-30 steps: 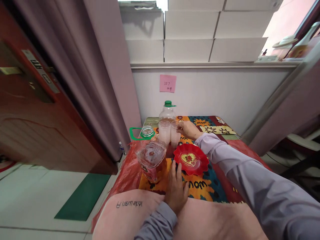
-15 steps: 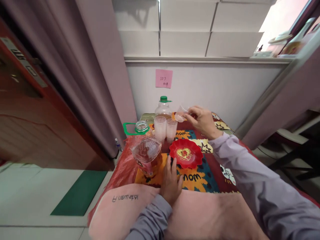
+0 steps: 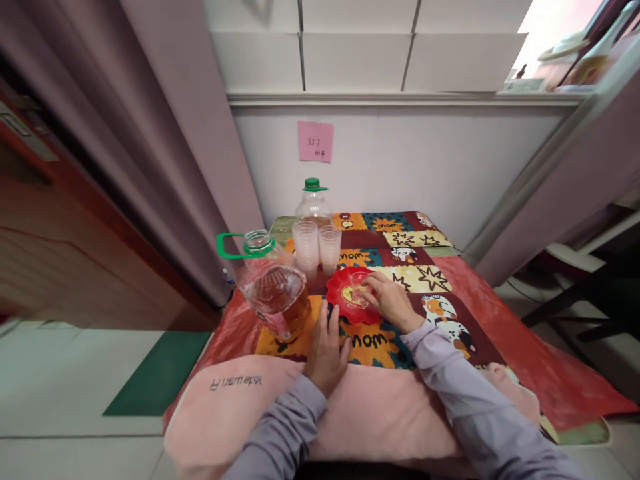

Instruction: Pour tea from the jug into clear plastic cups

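Standing at your left on the patterned tablecloth (image 3: 367,340), a large clear jug (image 3: 280,293) holds amber liquid; a green handle juts from its neck, where no cap shows. A knock from your left forearm could tip it, and with the mouth uncovered the liquid would spill.

Next, toward the wall, are two stacks of clear plastic cups, a left stack (image 3: 306,243) and a right stack (image 3: 330,250), side by side, with a green-capped jug (image 3: 314,203) just behind them. The stacks are tall and look light, so a brushing sleeve might topple them.

Nearer you, your left hand (image 3: 327,353) lies palm down, its fingers a little apart and the thumb spread away, fingertips at the near-left edge of a scalloped red dish (image 3: 334,283). Whether they press the rim, you cannot tell from here; an unsteadied dish could slide on the cloth if pushed.

Inside the dish's outline is a single clear cup (image 3: 359,285), pinched between the thumb and fingers of your right hand (image 3: 390,300), which reaches in from the right. Whether its base touches the dish is hidden. Too hard a squeeze could buckle the thin wall; letting go while it is tilted could send it rolling.
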`<state>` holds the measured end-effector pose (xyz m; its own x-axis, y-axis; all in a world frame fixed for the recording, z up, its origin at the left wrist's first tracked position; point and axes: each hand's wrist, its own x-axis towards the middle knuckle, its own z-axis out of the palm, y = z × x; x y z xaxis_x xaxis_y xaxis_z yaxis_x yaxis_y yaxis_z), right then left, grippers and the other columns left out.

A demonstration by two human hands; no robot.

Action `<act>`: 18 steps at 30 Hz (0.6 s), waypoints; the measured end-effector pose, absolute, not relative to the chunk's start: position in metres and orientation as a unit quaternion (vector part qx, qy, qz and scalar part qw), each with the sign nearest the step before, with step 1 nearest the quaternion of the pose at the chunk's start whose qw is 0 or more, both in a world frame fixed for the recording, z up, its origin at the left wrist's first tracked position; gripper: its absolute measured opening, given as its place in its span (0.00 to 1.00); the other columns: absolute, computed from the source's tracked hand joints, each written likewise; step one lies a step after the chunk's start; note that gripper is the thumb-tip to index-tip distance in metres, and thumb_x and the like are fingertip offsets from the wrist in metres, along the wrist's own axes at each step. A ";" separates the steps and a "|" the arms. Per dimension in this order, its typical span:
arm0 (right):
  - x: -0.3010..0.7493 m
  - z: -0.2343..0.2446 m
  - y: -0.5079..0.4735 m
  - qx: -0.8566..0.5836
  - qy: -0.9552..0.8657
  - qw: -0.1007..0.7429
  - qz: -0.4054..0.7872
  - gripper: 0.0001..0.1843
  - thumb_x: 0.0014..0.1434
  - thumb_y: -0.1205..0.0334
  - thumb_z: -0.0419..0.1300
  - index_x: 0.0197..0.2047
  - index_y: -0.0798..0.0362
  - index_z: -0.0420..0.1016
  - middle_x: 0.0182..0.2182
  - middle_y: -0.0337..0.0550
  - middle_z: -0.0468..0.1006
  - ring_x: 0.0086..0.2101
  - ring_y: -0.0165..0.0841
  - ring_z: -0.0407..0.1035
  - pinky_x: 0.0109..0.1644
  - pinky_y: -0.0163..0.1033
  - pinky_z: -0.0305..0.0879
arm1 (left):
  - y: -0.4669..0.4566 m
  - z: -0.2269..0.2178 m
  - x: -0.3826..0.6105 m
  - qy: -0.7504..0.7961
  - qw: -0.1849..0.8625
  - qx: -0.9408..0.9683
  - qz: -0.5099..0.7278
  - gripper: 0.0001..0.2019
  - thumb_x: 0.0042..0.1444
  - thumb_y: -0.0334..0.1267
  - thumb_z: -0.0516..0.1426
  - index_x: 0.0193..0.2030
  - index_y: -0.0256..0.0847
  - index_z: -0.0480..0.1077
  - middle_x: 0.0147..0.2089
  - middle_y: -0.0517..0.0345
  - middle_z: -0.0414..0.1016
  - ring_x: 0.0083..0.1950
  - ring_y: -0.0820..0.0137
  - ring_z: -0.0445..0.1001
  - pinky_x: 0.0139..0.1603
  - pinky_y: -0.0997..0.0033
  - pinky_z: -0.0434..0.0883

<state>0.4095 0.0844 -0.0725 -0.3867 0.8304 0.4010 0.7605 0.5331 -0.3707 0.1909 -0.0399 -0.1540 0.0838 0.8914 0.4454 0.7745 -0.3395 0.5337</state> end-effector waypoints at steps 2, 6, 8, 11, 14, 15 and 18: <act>0.412 -0.072 0.081 -0.467 -0.823 0.316 0.069 0.18 0.74 0.51 0.67 0.63 0.45 0.85 0.61 0.52 0.86 0.49 0.46 0.85 0.52 0.47 0.81 | -0.040 -0.154 0.190 0.572 0.076 0.731 0.364 0.42 0.74 0.33 0.58 0.89 0.48 0.44 0.90 0.32 0.48 0.88 0.43 0.57 0.81 0.33 0.66; 0.420 -0.083 0.073 -0.482 -0.752 0.441 0.089 0.29 0.74 0.42 0.65 0.70 0.49 0.80 0.61 0.57 0.86 0.46 0.47 0.85 0.55 0.52 0.82 | -0.041 -0.154 0.190 0.577 0.085 0.728 0.360 0.40 0.74 0.33 0.57 0.88 0.47 0.46 0.89 0.32 0.48 0.88 0.44 0.55 0.82 0.35 0.66; 0.423 -0.093 0.072 -0.501 -0.715 0.476 0.102 0.34 0.72 0.38 0.66 0.71 0.51 0.77 0.59 0.59 0.87 0.48 0.50 0.85 0.58 0.55 0.81 | -0.041 -0.154 0.190 0.582 0.093 0.722 0.363 0.40 0.74 0.34 0.57 0.88 0.48 0.47 0.89 0.33 0.48 0.88 0.45 0.56 0.82 0.36 0.66; 0.422 -0.107 0.074 -0.524 -0.718 0.444 0.113 0.45 0.65 0.33 0.71 0.74 0.53 0.74 0.59 0.61 0.87 0.57 0.57 0.83 0.67 0.64 0.74 | -0.041 -0.152 0.191 0.591 0.099 0.713 0.364 0.40 0.74 0.33 0.57 0.88 0.49 0.46 0.89 0.34 0.49 0.88 0.45 0.57 0.82 0.36 0.67; 0.415 -0.118 0.079 -0.529 -0.745 0.390 0.115 0.46 0.63 0.35 0.72 0.74 0.53 0.74 0.61 0.63 0.87 0.60 0.59 0.81 0.71 0.68 0.67 | -0.041 -0.151 0.192 0.597 0.095 0.709 0.363 0.40 0.74 0.33 0.57 0.88 0.50 0.46 0.89 0.35 0.50 0.88 0.46 0.57 0.82 0.36 0.67; 0.412 -0.120 0.081 -0.528 -0.750 0.380 0.118 0.44 0.63 0.37 0.72 0.74 0.53 0.74 0.60 0.62 0.87 0.60 0.59 0.81 0.72 0.68 0.66 | -0.041 -0.151 0.193 0.597 0.095 0.709 0.364 0.40 0.74 0.33 0.57 0.88 0.50 0.47 0.89 0.35 0.50 0.88 0.46 0.57 0.82 0.36 0.67; 0.402 -0.124 0.085 -0.532 -0.746 0.382 0.123 0.38 0.66 0.41 0.70 0.72 0.50 0.76 0.58 0.59 0.89 0.57 0.56 0.82 0.73 0.66 0.63 | -0.041 -0.151 0.192 0.595 0.095 0.710 0.364 0.40 0.75 0.34 0.57 0.88 0.51 0.46 0.89 0.36 0.50 0.88 0.46 0.57 0.81 0.36 0.68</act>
<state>0.4024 0.0853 -0.1244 -0.1428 0.8876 0.4380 0.6993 0.4037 -0.5900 0.1918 -0.0407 -0.1511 0.0263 0.9147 0.4032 0.7758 -0.2730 0.5689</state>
